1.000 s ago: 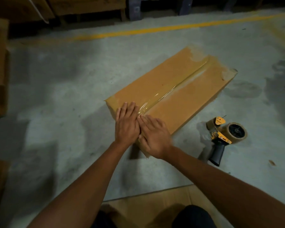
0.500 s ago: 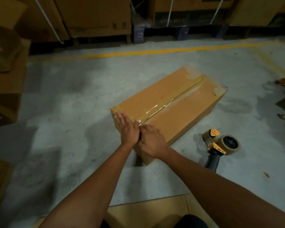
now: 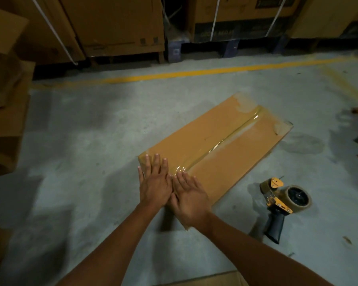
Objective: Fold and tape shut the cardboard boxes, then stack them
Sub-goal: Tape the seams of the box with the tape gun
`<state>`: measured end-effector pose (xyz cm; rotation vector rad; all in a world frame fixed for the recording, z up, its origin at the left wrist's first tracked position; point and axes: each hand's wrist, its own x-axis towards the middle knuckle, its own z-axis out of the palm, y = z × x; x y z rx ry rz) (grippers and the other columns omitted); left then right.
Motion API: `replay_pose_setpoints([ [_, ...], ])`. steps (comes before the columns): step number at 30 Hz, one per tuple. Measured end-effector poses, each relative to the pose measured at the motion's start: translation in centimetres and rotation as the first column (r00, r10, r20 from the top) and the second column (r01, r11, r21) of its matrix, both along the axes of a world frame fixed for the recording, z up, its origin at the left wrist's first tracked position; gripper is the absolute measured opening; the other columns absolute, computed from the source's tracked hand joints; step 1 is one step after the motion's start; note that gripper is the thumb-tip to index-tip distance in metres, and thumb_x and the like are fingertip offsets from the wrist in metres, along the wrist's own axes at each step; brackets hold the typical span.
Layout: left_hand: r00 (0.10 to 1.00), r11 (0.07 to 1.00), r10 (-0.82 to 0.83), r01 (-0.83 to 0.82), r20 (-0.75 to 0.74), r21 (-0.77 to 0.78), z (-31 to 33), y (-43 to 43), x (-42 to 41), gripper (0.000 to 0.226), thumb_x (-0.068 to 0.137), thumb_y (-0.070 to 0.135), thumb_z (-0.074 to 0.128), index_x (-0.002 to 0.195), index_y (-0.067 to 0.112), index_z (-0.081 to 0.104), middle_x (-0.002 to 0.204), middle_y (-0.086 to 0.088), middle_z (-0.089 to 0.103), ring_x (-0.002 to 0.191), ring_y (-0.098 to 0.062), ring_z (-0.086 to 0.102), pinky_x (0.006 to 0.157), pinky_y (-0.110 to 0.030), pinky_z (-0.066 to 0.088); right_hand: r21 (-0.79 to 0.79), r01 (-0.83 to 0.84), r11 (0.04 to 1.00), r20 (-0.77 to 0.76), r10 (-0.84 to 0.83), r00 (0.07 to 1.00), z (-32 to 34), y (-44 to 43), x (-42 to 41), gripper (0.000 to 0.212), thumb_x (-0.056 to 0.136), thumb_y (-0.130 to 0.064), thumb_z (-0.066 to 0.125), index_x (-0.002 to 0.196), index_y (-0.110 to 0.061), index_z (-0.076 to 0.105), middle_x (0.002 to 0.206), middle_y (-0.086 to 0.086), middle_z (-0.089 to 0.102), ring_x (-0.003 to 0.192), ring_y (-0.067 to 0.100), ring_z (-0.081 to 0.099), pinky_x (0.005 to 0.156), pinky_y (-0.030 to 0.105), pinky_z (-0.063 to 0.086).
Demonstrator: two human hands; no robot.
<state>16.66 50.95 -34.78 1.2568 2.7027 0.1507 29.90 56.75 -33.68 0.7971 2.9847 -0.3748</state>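
Observation:
A long brown cardboard box (image 3: 232, 153) lies on the concrete floor, flaps closed, with a strip of clear tape (image 3: 221, 144) running along its centre seam. My left hand (image 3: 154, 182) lies flat on the box's near end, fingers spread, left of the tape. My right hand (image 3: 189, 196) presses flat beside it over the near edge, where the tape end wraps down. Both hands touch at the thumbs. A yellow and black tape dispenser (image 3: 283, 205) lies on the floor right of the box.
Large strapped cartons on pallets (image 3: 116, 27) line the back behind a yellow floor line (image 3: 174, 74). Stacked cardboard boxes (image 3: 4, 104) stand at the left. A flat cardboard sheet (image 3: 215, 279) lies at my feet. Scraps lie at the far right.
The view has tilted up, showing more of the back cartons. My hands stayed on the box's near end; the fingers of both have spread flat over the tape end.

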Motion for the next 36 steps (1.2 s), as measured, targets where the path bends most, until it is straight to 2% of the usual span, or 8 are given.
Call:
replay_pose_setpoints([
  [5,0.921,0.921,-0.389,0.389,0.013,-0.004,1.1,0.4,-1.1,0.083,0.084,0.045,-0.011,0.156,0.028,0.026,0.166,0.007,0.014,0.154,-0.018,-0.003,0.119,-0.038,-0.014,-0.135,-0.042,0.99,-0.028,0.039,0.999,0.5,0.9,0.3,0.067,0.096,-0.046,0.024,0.145,-0.008,0.051,0.151,0.011,0.048,0.142,0.025,0.043,0.119,0.04,0.027],
  [9,0.886,0.886,-0.463,0.463,0.025,-0.013,1.8,-0.1,-1.3,0.078,0.089,0.05,-0.004,0.157,0.028,0.024,0.166,0.009,0.01,0.154,-0.018,0.001,0.122,-0.041,-0.002,-0.096,-0.065,0.993,-0.075,0.058,0.996,0.1,3.6,0.7,0.066,0.094,-0.043,0.028,0.142,-0.006,0.054,0.148,0.016,0.05,0.137,0.03,0.05,0.113,0.041,0.036],
  [13,0.858,0.852,-0.513,0.512,0.02,-0.108,2.1,1.2,-0.3,0.061,0.102,0.039,0.015,0.16,0.021,0.01,0.167,0.006,-0.002,0.154,-0.016,-0.008,0.123,-0.044,-0.003,0.0,0.05,0.999,0.131,-0.049,0.99,0.2,4.3,0.5,0.101,0.086,-0.068,-0.016,0.158,-0.004,0.015,0.166,0.016,0.008,0.155,0.029,0.007,0.123,0.044,0.003],
  [18,0.841,0.832,-0.54,0.54,0.039,-0.129,1.7,4.9,0.2,0.079,0.087,0.047,-0.002,0.16,0.017,0.005,0.167,0.003,-0.007,0.153,-0.016,-0.01,0.123,-0.044,-0.003,0.032,-0.043,0.999,0.197,0.035,0.98,1.8,7.6,1.5,0.075,0.096,-0.052,0.016,0.158,-0.012,0.023,0.166,0.006,0.021,0.153,0.02,0.017,0.119,0.046,0.015],
  [22,0.851,0.841,-0.525,0.522,0.012,-0.142,0.6,5.9,1.0,0.089,0.08,0.054,-0.017,0.16,0.019,0.0,0.166,0.005,-0.014,0.153,-0.016,-0.014,0.123,-0.046,-0.005,-0.028,-0.035,0.999,0.215,0.041,0.976,1.5,8.0,2.4,0.092,0.082,-0.059,-0.002,0.159,-0.014,0.021,0.167,0.003,0.016,0.154,0.018,0.012,0.121,0.051,0.004],
  [26,0.925,0.923,-0.379,0.379,0.006,-0.065,0.9,6.1,1.1,0.087,0.081,0.06,-0.012,0.159,0.022,-0.005,0.162,0.001,-0.023,0.153,-0.023,-0.014,0.121,-0.048,-0.006,0.025,0.352,0.936,-0.015,-0.351,0.936,1.1,8.3,2.7,0.063,0.085,-0.05,0.042,0.133,-0.015,0.062,0.148,0.018,0.051,0.139,0.034,0.046,0.107,0.063,0.033],
  [31,0.973,0.97,-0.226,0.228,0.037,-0.081,0.7,7.5,1.4,0.085,0.084,0.06,-0.009,0.16,0.023,-0.002,0.166,-0.008,-0.014,0.152,-0.031,-0.015,0.12,-0.056,-0.006,-0.234,0.767,0.598,-0.025,-0.792,0.61,1.1,10.0,2.0,0.087,0.092,-0.054,0.057,0.158,-0.01,0.02,0.164,0.022,-0.013,0.153,0.036,-0.012,0.118,0.06,0.022],
  [36,0.972,0.971,-0.234,0.233,-0.01,-0.051,0.3,4.3,-1.8,0.083,0.086,0.061,-0.006,0.159,0.028,0.013,0.168,-0.002,0.0,0.154,-0.028,-0.004,0.121,-0.056,0.003,-0.24,0.683,0.69,0.069,-0.69,0.721,1.8,5.6,-1.0,0.079,0.097,-0.048,0.046,0.159,-0.01,0.015,0.165,0.022,-0.01,0.152,0.037,-0.015,0.121,0.058,0.009],
])
